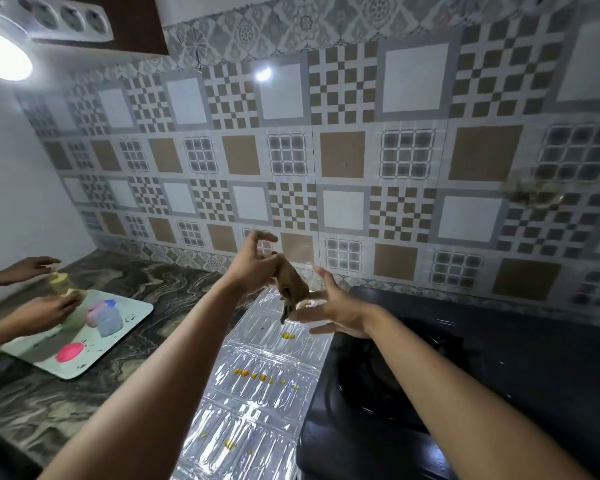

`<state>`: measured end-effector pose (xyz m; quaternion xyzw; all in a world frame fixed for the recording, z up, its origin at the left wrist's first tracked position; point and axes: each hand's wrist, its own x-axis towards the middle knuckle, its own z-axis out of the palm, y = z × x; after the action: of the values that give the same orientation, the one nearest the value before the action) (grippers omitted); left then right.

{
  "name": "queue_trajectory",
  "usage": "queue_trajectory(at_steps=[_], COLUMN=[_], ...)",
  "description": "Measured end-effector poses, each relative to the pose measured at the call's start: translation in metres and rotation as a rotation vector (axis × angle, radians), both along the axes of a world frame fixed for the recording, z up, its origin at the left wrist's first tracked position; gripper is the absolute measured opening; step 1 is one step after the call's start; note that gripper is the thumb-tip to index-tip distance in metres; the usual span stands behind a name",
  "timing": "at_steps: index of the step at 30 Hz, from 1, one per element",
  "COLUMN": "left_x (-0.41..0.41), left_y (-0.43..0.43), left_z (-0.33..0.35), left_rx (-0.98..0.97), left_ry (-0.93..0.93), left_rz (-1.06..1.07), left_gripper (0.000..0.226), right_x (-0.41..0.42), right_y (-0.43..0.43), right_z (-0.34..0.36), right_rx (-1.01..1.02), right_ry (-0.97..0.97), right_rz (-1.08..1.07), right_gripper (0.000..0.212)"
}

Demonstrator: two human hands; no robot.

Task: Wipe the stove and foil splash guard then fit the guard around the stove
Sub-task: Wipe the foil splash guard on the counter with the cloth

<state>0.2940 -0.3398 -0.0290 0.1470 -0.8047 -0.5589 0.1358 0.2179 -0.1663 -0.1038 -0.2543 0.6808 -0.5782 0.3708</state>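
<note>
Head view: foil splash guard (253, 386) lies flat on the marbled table (94, 403), a shiny embossed sheet flecked with yellow crumbs, its right edge touching the black stove (482, 386). Above the guard's far end, the left hand (253, 265) pinches a crumpled brown cloth (293, 285) that hangs down. Beside the cloth, the right hand (336, 306) is spread open, palm toward it, holding nothing. Left of the guard sits a white tray (132, 327), where another person's hands (42, 315) work.
</note>
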Motion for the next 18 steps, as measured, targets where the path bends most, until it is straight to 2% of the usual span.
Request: queue_trajectory(at_steps=[2,4,7,8,9,11,14,15,16,18], left_x=[0.003,0.004,0.004,0.004,0.003,0.001,-0.005,-0.007,-0.009,-0.01], left_y=[-0.001,-0.002,-0.005,-0.006,-0.006,-0.005,-0.002,-0.001,0.001,0.005], left_z=[0.007,0.011,0.012,0.012,0.012,0.012,0.008,0.006,0.005,0.006], left_rx=[0.054,0.115,0.131,0.098,0.037,-0.139,-0.397,-0.432,-0.431,-0.338], left_ry=[-0.015,-0.024,-0.013,-0.008,-0.005,-0.01,-0.028,-0.036,-0.038,-0.053], left_rz=[-0.018,-0.055,-0.123,-0.141,-0.148,-0.149,-0.115,-0.096,-0.082,-0.104], left_gripper=[0.022,0.02,0.019,0.019,0.018,0.02,0.023,0.025,0.026,0.028], right_x=[0.0,0.001,0.0,0.0,0.0,0.002,0.01,0.012,0.013,0.017], right_y=[0.001,0.0,-0.005,-0.008,-0.012,-0.023,-0.035,-0.037,-0.039,-0.042], right_z=[-0.002,-0.002,0.004,0.006,0.008,0.012,0.009,0.008,0.007,0.004], right_rx=[0.032,0.06,-0.008,-0.043,-0.068,-0.042,-0.004,-0.028,-0.057,-0.171], right_ry=[-0.008,-0.029,-0.137,-0.177,-0.189,-0.094,0.258,0.338,0.337,0.146], right_rz=[0.041,0.024,-0.136,-0.219,-0.304,-0.475,-0.682,-0.653,-0.569,-0.364], right_gripper=[0.115,0.095,0.041,0.031,0.033,0.039,0.041,0.039,0.04,0.059])
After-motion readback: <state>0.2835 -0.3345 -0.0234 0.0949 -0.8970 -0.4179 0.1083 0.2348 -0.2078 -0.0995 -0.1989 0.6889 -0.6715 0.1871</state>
